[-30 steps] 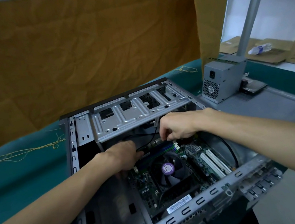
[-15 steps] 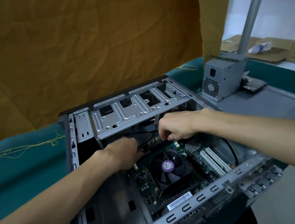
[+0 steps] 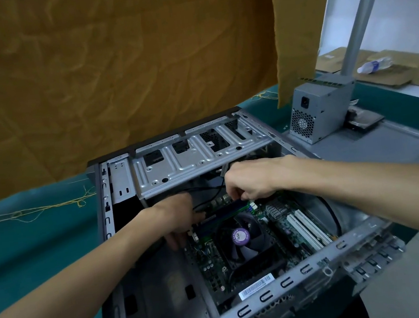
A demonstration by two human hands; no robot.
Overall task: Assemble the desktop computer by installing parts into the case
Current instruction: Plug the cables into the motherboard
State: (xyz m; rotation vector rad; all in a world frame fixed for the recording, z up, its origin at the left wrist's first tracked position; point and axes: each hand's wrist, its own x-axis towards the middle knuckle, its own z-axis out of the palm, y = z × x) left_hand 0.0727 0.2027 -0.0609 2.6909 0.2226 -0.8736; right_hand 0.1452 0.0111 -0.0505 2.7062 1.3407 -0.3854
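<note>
Both hands in the case, far edge of the motherboard, just beyond the CPU fan. RAM stick sits along its slot there. My left hand holds its left end, fingers curled; my right hand pinches down at the right end. Stick looks light, stiff, probably fragile, so I grip the ends and top edge only, press straight down, evenly, no twisting.
</note>
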